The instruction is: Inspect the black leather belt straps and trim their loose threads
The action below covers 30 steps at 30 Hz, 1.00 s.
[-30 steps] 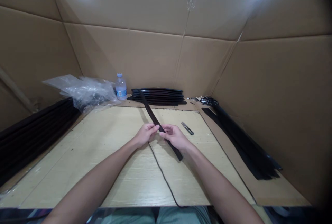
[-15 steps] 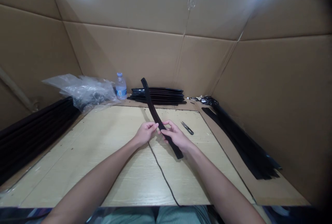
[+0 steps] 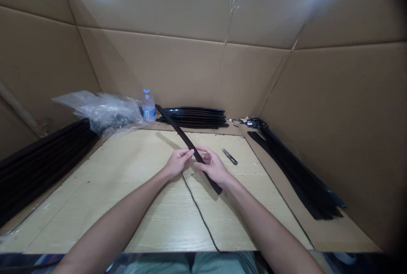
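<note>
A long, narrow black strip slants over the middle of the board, its far end up near the bottle and its near end beside my right wrist. My left hand pinches its left edge between thumb and fingers. On the other side, my right hand has its thumb and curled fingers around the strip, a little lower down. A thin dark cord runs from under my left hand to the front edge. Small black thread snips lie on the board, right of my right hand.
Behind the board a stack of black strips lies by a plastic bottle. Clear plastic bags and dark strips are at the left. More black strips lie at the right. Cardboard walls enclose the table.
The strip has turned on its length and now shows a narrower side. Its far end has swung left and down. My right fingers have shifted slightly around it; my left hand stays put.
</note>
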Tool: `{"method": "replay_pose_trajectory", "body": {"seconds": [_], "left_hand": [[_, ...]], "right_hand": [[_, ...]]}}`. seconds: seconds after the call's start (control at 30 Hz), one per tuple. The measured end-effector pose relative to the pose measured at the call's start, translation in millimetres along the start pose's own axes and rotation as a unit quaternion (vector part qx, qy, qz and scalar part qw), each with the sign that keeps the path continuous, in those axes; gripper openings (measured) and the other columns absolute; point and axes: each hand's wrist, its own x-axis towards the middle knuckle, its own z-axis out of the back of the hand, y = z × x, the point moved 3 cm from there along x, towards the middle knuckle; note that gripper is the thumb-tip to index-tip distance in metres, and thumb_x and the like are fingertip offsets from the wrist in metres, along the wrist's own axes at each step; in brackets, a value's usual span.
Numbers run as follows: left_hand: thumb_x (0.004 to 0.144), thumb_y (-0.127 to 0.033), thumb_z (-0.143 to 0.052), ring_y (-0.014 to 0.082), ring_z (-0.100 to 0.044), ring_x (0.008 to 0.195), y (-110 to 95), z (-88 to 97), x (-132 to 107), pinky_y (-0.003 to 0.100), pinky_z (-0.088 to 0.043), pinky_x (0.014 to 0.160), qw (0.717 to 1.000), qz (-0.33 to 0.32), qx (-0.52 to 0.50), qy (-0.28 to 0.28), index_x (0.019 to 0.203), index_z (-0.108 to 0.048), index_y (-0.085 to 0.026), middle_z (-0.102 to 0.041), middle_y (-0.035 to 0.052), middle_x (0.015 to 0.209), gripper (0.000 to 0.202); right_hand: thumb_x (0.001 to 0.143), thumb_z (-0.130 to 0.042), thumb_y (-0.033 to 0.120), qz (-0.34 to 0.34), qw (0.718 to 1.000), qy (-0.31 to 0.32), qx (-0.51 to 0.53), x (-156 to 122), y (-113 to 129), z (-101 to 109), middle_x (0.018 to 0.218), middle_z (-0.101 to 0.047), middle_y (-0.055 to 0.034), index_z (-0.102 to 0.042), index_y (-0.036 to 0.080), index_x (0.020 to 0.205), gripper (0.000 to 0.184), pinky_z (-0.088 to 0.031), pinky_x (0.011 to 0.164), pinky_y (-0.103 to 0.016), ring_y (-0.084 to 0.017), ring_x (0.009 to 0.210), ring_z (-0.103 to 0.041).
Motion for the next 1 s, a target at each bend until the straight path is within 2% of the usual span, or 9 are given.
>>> {"method": "replay_pose_trajectory", "body": {"seconds": [0.07, 0.13, 0.23, 0.33, 0.4, 0.47, 0.7, 0.9, 1.0], "left_hand": [[0.080, -0.050, -0.054, 0.0051, -0.024, 0.038, 1, -0.3, 0, 0.022, -0.015, 0.041, 1.000, -0.002, 0.008, 0.004, 0.056, -0.042, -0.016, -0.030, -0.0073, 0.043, 0.043], [0.080, -0.049, -0.053, 0.0053, -0.024, 0.039, 1, -0.8, 0, 0.022, -0.015, 0.041, 1.000, -0.005, 0.014, 0.006, 0.055, -0.042, -0.016, -0.031, -0.0070, 0.044, 0.043], [0.080, -0.048, -0.054, 0.0054, -0.025, 0.039, -1, -1.5, -2, 0.022, -0.015, 0.042, 1.000, -0.010, 0.016, 0.006, 0.055, -0.042, -0.016, -0.031, -0.0069, 0.044, 0.042], [0.079, -0.047, -0.054, 0.0055, -0.025, 0.040, -2, -1.4, -2, 0.022, -0.015, 0.042, 1.000, -0.012, 0.012, 0.007, 0.055, -0.042, -0.016, -0.032, -0.0067, 0.044, 0.042], [0.080, -0.047, -0.054, 0.0056, -0.025, 0.040, -2, -0.6, -2, 0.022, -0.015, 0.042, 1.000, -0.011, 0.010, 0.008, 0.056, -0.043, -0.016, -0.033, -0.0065, 0.044, 0.041], [0.081, -0.047, -0.053, 0.0056, -0.025, 0.039, -1, 0.3, -1, 0.022, -0.014, 0.042, 1.000, -0.008, 0.010, 0.013, 0.058, -0.045, -0.015, -0.032, -0.0069, 0.044, 0.040], [0.080, -0.048, -0.055, 0.0048, -0.025, 0.041, 1, 1.2, 0, 0.022, -0.015, 0.043, 1.000, -0.009, 0.011, 0.026, 0.061, -0.048, -0.014, -0.033, -0.0070, 0.046, 0.040], [0.080, -0.047, -0.056, 0.0048, -0.027, 0.040, 0, 1.3, 0, 0.021, -0.016, 0.041, 0.999, -0.005, -0.004, 0.032, 0.058, -0.043, -0.015, -0.033, -0.0072, 0.046, 0.041], [0.079, -0.046, -0.057, 0.0046, -0.026, 0.039, 1, 1.6, 0, 0.022, -0.015, 0.041, 0.999, 0.002, -0.011, 0.031, 0.058, -0.043, -0.015, -0.033, -0.0074, 0.046, 0.039]], "right_hand": [[0.060, -0.074, 0.016, 0.020, 0.999, -0.008, -0.027, 2, -2, 2, 0.089, -0.064, -0.0007, -0.055, 0.019, 0.111, 0.054, -0.048, 0.073, -0.027, -0.013, 0.077, -0.060], [0.058, -0.075, 0.016, 0.033, 0.998, -0.003, -0.050, 3, -4, 3, 0.092, -0.065, -0.0031, -0.059, 0.016, 0.101, 0.046, -0.048, 0.079, -0.030, -0.016, 0.083, -0.061], [0.060, -0.076, 0.024, 0.016, 0.999, 0.004, -0.045, 2, -5, 3, 0.087, -0.064, -0.0032, -0.057, 0.016, 0.093, 0.040, -0.051, 0.061, -0.029, -0.016, 0.070, -0.061], [0.066, -0.071, 0.034, -0.017, 1.000, 0.019, 0.004, 0, -4, 1, 0.077, -0.063, 0.0011, -0.045, 0.022, 0.100, 0.044, -0.044, 0.039, -0.022, -0.012, 0.050, -0.057], [0.071, -0.067, 0.038, -0.022, 0.999, 0.022, 0.017, 0, -1, 0, 0.073, -0.063, 0.0024, -0.042, 0.023, 0.099, 0.040, -0.037, 0.035, -0.018, -0.009, 0.044, -0.052], [0.075, -0.062, 0.042, -0.023, 1.000, 0.018, 0.012, 0, 1, -1, 0.073, -0.063, 0.0016, -0.045, 0.022, 0.096, 0.033, -0.032, 0.034, -0.016, -0.007, 0.042, -0.046], [0.078, -0.057, 0.035, 0.019, 1.000, -0.003, -0.025, 2, -3, -5, 0.074, -0.062, 0.0006, -0.054, 0.019, 0.093, 0.022, -0.034, 0.042, -0.019, -0.007, 0.046, -0.044], [0.076, -0.060, 0.026, 0.127, 0.979, -0.024, -0.160, 1, -5, 2, 0.083, -0.065, -0.0034, -0.064, 0.017, 0.091, 0.018, -0.045, 0.066, -0.026, -0.015, 0.073, -0.058], [0.072, -0.064, 0.021, 0.117, 0.980, -0.034, -0.157, 2, -3, 5, 0.082, -0.064, -0.0026, -0.060, 0.019, 0.106, 0.035, -0.047, 0.068, -0.028, -0.016, 0.075, -0.059]]}}
